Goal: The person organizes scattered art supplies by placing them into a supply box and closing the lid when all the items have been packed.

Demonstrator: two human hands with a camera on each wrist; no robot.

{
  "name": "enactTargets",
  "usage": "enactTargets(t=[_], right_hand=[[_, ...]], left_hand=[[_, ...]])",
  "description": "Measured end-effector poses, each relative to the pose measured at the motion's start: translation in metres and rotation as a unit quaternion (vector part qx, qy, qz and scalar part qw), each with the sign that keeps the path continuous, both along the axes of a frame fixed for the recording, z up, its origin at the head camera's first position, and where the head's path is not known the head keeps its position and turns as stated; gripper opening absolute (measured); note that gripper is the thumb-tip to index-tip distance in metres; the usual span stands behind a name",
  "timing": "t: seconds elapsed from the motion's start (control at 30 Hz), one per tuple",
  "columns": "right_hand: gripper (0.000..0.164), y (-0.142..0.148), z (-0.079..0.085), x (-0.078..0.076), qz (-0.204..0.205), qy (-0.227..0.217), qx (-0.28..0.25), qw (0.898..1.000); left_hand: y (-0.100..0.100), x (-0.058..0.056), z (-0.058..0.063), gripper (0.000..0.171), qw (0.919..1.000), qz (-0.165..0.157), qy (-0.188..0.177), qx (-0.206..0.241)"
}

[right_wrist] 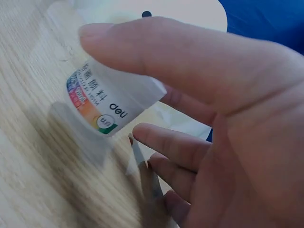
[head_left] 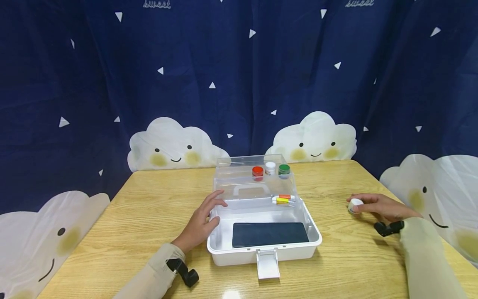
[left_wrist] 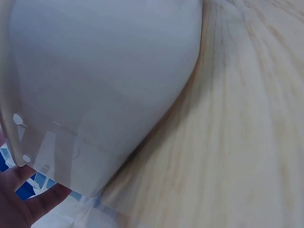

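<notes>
The right hand [head_left: 384,207] pinches a small white jar [head_left: 355,205] over the surface [head_left: 168,199], right of the box [head_left: 220,256]; its thumb and fingers close on opposite sides, a grip that seems suited to something small and round. Whether the jar touches the surface, I cannot tell. The left hand [head_left: 201,221], fingers loosely spread and gripping nothing, lies at the box's left edge, perhaps to steady it. The clear lid [head_left: 223,179] stands raised, leaving the inside reachable, with pens [head_left: 282,200] near its base and a dark slab [head_left: 269,234] lying flat.
</notes>
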State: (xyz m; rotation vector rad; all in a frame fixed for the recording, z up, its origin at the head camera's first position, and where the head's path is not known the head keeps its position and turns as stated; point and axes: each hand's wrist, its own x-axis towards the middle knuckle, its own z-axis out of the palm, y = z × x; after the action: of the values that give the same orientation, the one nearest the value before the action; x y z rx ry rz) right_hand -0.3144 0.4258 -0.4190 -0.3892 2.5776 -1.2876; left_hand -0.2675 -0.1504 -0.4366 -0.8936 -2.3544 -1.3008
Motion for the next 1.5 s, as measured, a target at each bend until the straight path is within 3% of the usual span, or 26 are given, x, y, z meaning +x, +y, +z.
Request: enactTargets(t=[0.13,0.33,0.8,1.13,1.5], right_hand=[[0.057,-0.001,0.003,0.000,-0.011,0.014,-0.003,1.000],[0.060,-0.005,0.010,-0.002,-0.043,0.035,0.040,0.998],[0.065,-0.024,0.038,0.006,-0.058,0.082,0.080,0.992],[0.056,-0.037,0.054,0.003,-0.077,0.108,0.044,0.990],[0.058,-0.054,0.062,0.002,-0.081,0.130,0.043,0.987]], left_hand=[[0.000,0.000,0.000,0.044,1.0000,0.001,-0.002,-0.001],[0.001,0.000,0.000,0.043,1.0000,0.003,-0.002,-0.001],[0.001,-0.001,-0.001,0.043,1.0000,0.002,0.000,0.000],[0.001,0.000,0.000,0.041,1.0000,0.001,-0.001,-0.004],[0.001,0.000,0.001,0.041,1.0000,0.000,-0.002,0.002]])
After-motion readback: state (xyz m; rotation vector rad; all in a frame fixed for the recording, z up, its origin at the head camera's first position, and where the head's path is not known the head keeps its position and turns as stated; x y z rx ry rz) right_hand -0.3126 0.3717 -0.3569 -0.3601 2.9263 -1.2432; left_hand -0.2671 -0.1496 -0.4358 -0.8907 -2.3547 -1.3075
